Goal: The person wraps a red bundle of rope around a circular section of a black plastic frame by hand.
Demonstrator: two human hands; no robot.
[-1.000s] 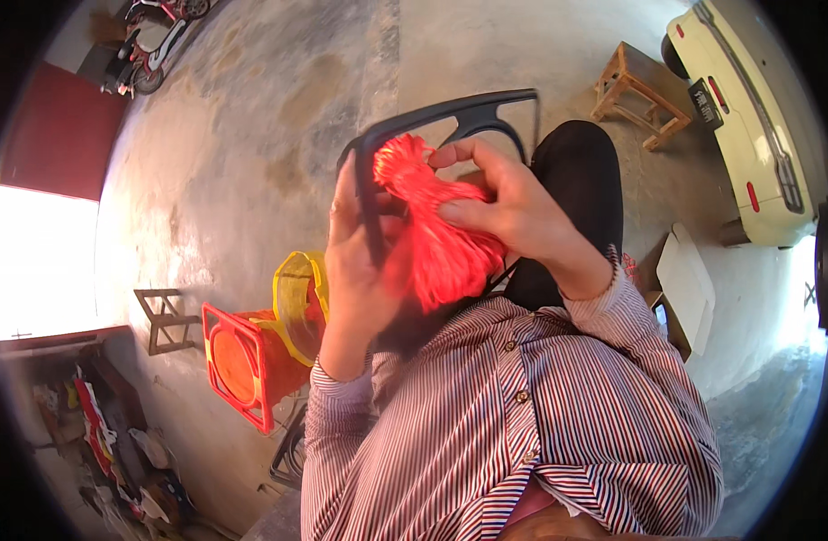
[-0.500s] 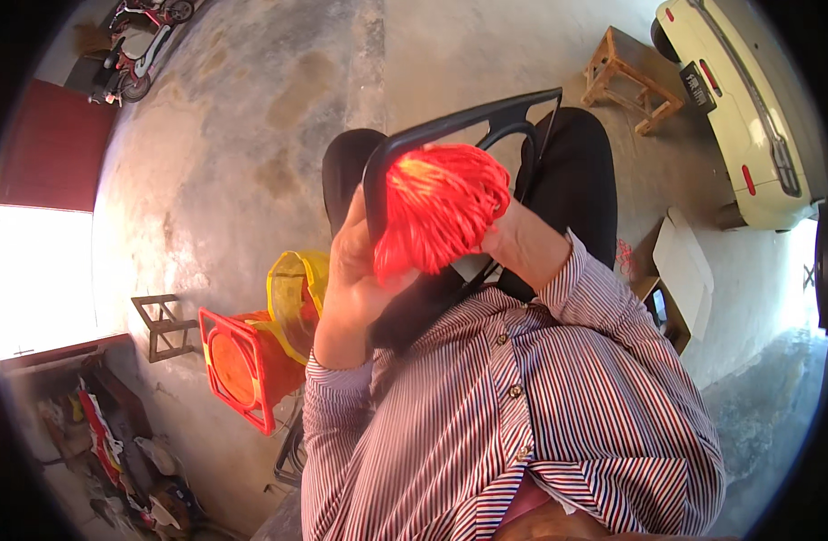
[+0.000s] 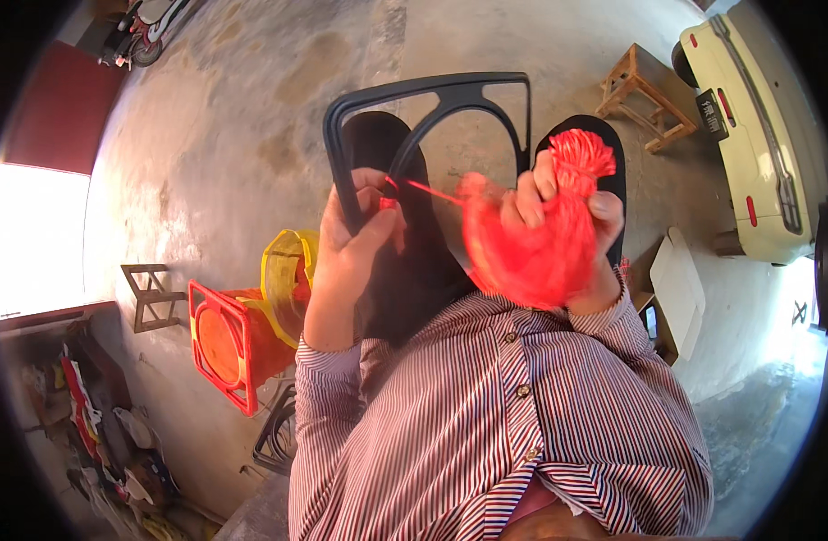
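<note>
A bundle of shiny red plastic cord (image 3: 531,257) hangs from my right hand (image 3: 567,212), whose fingers are wrapped round its tied upper part. The lower loops are blurred by motion. My left hand (image 3: 355,239) is closed at the left side of a black plastic frame (image 3: 450,83), which has a large rounded opening and stands upright over my knees. Beside the left thumb shows a short red piece of cord on the frame. From there a thin taut red strand runs right to the bundle. The frame's lower part is hidden.
To my left stand a yellow basket (image 3: 274,270) and a red frame (image 3: 247,347) with an orange round middle. Beyond them is a small stand (image 3: 146,298). Another black frame (image 3: 277,433) lies near my left elbow. A wooden stool (image 3: 644,99), cardboard box (image 3: 680,279) and pale car (image 3: 756,153) are at right.
My right hand has carried the red cord bundle rightward, away from the left hand, and a strand now stretches between them. The black frame has turned more level and shifted a little left.
</note>
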